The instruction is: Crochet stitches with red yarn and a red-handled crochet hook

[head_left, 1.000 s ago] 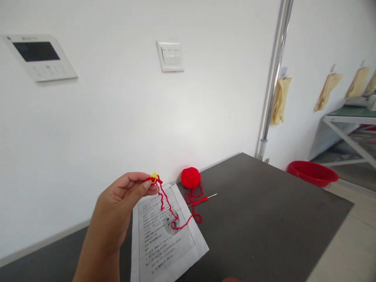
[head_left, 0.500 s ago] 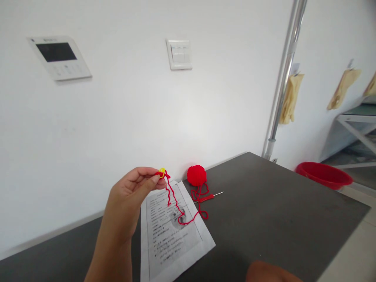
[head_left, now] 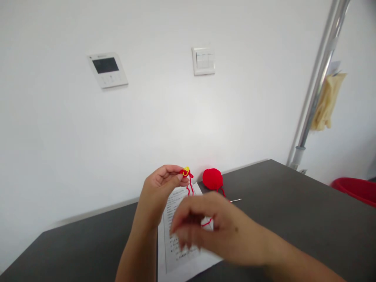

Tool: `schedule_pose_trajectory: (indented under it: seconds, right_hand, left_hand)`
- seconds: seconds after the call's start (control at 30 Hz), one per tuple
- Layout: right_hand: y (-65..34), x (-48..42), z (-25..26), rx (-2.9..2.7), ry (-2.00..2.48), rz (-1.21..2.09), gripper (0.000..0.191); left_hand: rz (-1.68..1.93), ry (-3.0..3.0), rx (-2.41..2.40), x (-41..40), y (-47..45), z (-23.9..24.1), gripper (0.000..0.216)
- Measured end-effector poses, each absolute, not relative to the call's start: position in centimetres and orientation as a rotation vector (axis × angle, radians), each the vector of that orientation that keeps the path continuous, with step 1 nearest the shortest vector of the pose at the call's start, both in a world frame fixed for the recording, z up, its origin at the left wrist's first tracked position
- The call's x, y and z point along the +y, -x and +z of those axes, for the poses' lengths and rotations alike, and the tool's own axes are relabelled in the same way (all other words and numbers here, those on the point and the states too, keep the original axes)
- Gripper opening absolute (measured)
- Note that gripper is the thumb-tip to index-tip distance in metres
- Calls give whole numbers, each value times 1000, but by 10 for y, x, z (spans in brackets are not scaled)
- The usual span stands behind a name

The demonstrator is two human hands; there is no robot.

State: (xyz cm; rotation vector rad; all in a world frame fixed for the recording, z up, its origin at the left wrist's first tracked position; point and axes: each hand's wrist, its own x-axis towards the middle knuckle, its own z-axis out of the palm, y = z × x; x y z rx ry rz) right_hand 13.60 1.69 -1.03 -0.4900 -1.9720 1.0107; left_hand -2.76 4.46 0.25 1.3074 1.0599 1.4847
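Note:
My left hand [head_left: 160,190] pinches a small red crochet piece [head_left: 182,172] between thumb and fingers. A yellow stitch marker [head_left: 186,171] is clipped on it, and red yarn strands [head_left: 191,184] hang below. Nearer the camera, my right hand [head_left: 213,227] is over the paper, its fingers loosely curved and blurred, with nothing visible in them. The red yarn ball [head_left: 213,179] sits on the dark table against the wall. Beside it lies a crochet hook [head_left: 235,200]; only its metal end shows, the handle being mostly behind my right hand.
A printed sheet [head_left: 176,266] lies on the dark table [head_left: 293,223] beneath my hands. On the white wall are a panel with a screen [head_left: 108,70] and a light switch [head_left: 203,61]. To the right are a metal pole [head_left: 317,90], a hanging yellow glove [head_left: 327,103] and a red basin [head_left: 355,191].
My right hand has come up from the bottom edge to over the paper, hiding part of the yarn and hook. The view has turned left; my left hand keeps its pinch.

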Motion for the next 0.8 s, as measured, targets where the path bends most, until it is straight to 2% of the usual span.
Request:
schedule_pose_trajectory:
  seconds: [0.03, 0.13, 0.2, 0.37, 0.8]
  right_hand:
    - [-137, 25, -10, -1942, 524, 985, 16]
    - [-144, 50, -10, -1695, 768, 563, 11]
    - [-148, 60, -10, -1676, 785, 487, 10]
    - [-147, 58, -8, -1717, 760, 501, 18]
    - [-147, 57, -9, -1691, 702, 720, 14]
  left_hand:
    - [1487, -1300, 1043, 44, 27, 2, 16]
    - [1488, -1281, 1015, 44, 25, 2, 15]
    - [1488, -1282, 1015, 45, 23, 2, 14]
    - [1505, -1350, 1035, 44, 20, 5, 11]
    - [1433, -1397, 967, 39, 20, 6, 5]
